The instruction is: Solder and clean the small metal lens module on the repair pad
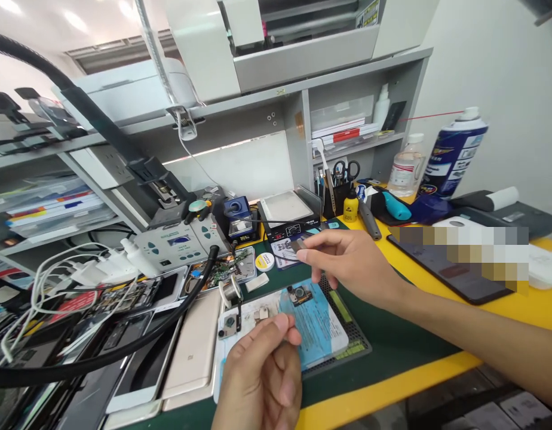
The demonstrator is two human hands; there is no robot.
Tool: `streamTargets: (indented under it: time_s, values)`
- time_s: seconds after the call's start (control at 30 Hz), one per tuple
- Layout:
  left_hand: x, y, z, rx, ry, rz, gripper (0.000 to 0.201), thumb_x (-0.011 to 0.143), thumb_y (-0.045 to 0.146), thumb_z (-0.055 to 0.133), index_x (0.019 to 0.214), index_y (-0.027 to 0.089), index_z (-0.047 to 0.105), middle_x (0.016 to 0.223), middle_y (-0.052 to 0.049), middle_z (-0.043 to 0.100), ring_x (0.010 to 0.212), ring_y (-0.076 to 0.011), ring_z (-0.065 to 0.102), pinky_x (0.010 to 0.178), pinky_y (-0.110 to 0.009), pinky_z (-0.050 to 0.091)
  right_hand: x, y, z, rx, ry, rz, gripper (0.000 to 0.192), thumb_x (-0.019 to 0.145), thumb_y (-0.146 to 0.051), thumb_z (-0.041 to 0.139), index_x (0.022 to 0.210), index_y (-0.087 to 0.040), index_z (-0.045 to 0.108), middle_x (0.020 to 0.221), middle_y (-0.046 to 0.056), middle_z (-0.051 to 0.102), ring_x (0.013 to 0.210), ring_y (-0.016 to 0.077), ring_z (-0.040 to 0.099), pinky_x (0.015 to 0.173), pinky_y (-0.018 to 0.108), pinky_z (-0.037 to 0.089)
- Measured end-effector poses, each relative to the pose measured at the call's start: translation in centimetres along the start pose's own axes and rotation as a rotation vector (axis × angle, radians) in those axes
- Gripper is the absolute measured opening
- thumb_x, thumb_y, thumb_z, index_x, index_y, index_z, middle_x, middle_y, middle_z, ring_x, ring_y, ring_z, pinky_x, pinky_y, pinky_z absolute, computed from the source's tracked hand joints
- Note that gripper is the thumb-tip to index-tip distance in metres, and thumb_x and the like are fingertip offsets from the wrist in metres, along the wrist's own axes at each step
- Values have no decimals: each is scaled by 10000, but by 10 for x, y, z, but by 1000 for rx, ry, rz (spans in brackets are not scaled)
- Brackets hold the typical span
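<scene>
My right hand reaches in from the right and pinches a small flat grey part between thumb and forefinger, above the green mat. My left hand is low in the middle with its fingers curled and the thumb pressed to the forefinger. I cannot tell whether anything is pinched there. Under both hands lies a blue and white pad bearing a small camera module and another module at its left end.
Several phones, among them a gold one, lie at the left under a thick black hose. Behind stand a soldering station, a solder spool, a hot plate, a spray can and a dark tablet.
</scene>
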State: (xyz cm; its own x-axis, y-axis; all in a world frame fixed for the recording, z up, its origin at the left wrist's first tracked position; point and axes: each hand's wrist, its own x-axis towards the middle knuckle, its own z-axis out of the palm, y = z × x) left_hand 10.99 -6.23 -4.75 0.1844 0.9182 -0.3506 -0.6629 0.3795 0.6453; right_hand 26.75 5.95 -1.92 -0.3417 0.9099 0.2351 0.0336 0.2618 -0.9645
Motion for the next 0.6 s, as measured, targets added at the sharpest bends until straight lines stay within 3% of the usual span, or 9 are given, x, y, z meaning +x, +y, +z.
streamTargets:
  time_s: [0.3,0.5,0.6]
  values:
    - [-5,0,-3,27,147,-11,344,761,445,803,913,145,730,447,43,520,259,-68,413,238,-139,278,-1,-3,2,30,1,60,247,770,-368,809,865,-154,729,518,-19,672,394,68,519,348,134,417]
    - [-8,-1,14,-8,305,73,319,587,296,912,796,123,744,659,-12,681,352,-28,511,362,-102,399,-2,-3,2,41,1,70,261,769,-379,811,861,-151,723,520,-18,672,391,67,518,348,138,413]
    - [-8,-2,19,-18,336,78,324,546,276,921,773,129,742,699,-25,715,344,-23,509,368,-109,395,-2,-4,2,43,4,76,258,763,-370,817,855,-149,723,513,-19,668,395,70,524,348,139,412]
